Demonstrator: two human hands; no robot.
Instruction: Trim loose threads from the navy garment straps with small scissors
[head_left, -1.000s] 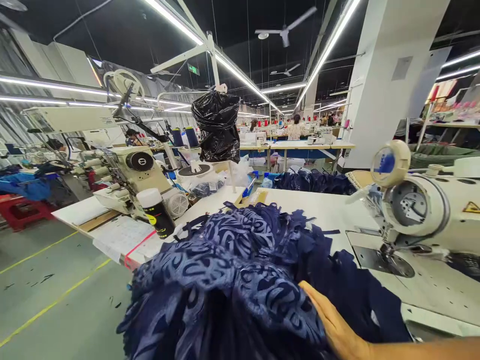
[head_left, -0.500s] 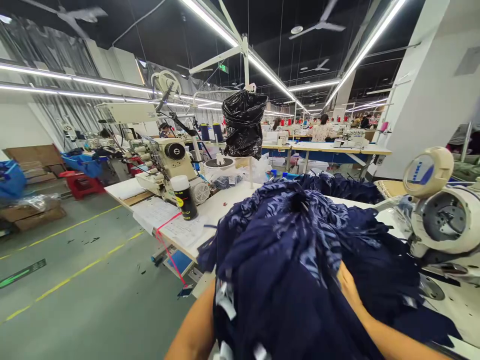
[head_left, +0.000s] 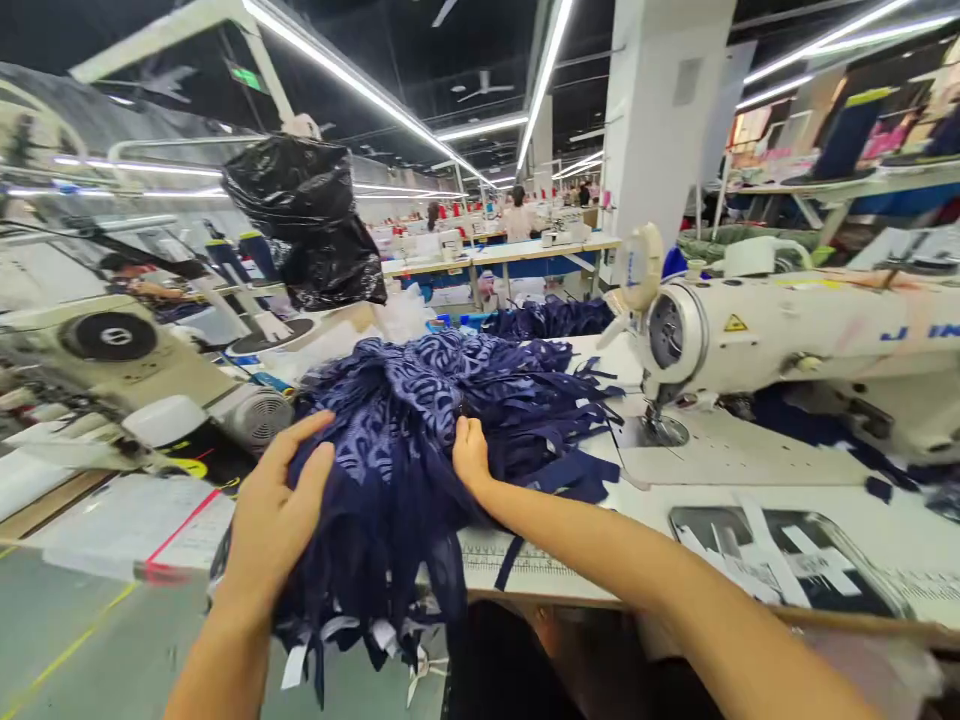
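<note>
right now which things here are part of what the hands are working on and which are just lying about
In hand:
- navy fabric pile, pressed between the left hand and right hand

Lying about:
- white sewing machine
- black plastic bag hanging above
- printed sheets on the table
- left-hand machine

Fabric bundle (head_left: 442, 420): navy cloth, matt, raised velvety swirl pattern. Sewing machine (head_left: 780, 340) right of bundle: cream enamelled metal, smooth, slight sheen. Bag (head_left: 307, 220) above bundle: black plastic, glossy, crinkled. Tabletop (head_left: 675, 500): white laminate, smooth.
</note>
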